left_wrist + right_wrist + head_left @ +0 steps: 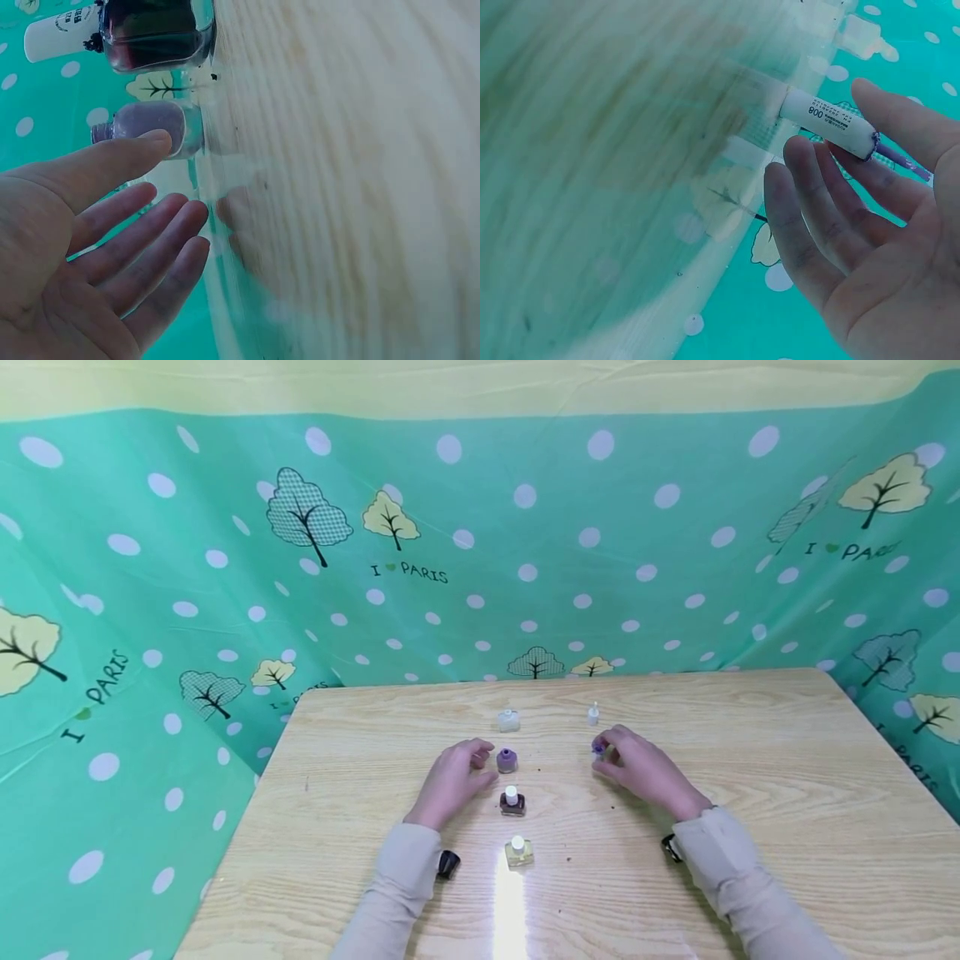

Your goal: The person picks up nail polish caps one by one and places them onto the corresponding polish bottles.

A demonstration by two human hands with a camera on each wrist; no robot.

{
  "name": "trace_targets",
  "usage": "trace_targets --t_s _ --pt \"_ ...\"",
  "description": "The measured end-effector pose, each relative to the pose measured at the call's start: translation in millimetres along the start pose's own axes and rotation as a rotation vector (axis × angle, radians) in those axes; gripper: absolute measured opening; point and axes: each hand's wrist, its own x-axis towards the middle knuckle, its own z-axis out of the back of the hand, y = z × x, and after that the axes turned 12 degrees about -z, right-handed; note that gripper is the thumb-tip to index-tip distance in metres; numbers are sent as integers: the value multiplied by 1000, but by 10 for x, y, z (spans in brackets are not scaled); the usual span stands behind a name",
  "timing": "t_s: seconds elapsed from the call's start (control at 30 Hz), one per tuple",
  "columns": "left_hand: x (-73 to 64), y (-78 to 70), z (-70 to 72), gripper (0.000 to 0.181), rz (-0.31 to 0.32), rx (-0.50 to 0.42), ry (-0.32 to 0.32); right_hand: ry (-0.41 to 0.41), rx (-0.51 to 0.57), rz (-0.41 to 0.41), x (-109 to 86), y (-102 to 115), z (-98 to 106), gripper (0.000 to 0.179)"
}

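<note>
Our right hand [639,766], fingers loosely parted and gripping nothing, flanks the cap [826,120] right of centre (brush [904,162] upward, probably sparing the table [337,752]), our relaxed, empty left hand [450,781] beside the purple bottle [507,763] mid-frame.

Head view bright, fairly even; hard white glare streak [510,906] on the pale wood-grain tabletop [787,752], bottom centre; wrist views dimmer, hazy, tabletop blurred with soft reflections.
</note>
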Motion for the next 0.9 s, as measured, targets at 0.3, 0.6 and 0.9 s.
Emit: trace_targets --t_s 0.3,0.6,0.9 --pt "34 -42 -27 31 -41 -6 -5 9 4 -6 42 2 -6 22" --pt "60 -60 -43 29 -36 -15 12 9 -1 -10 53 -8 -16 19" --pt "76 -61 -62 28 -44 -13 23 28 8 -33 40 2 -17 15"
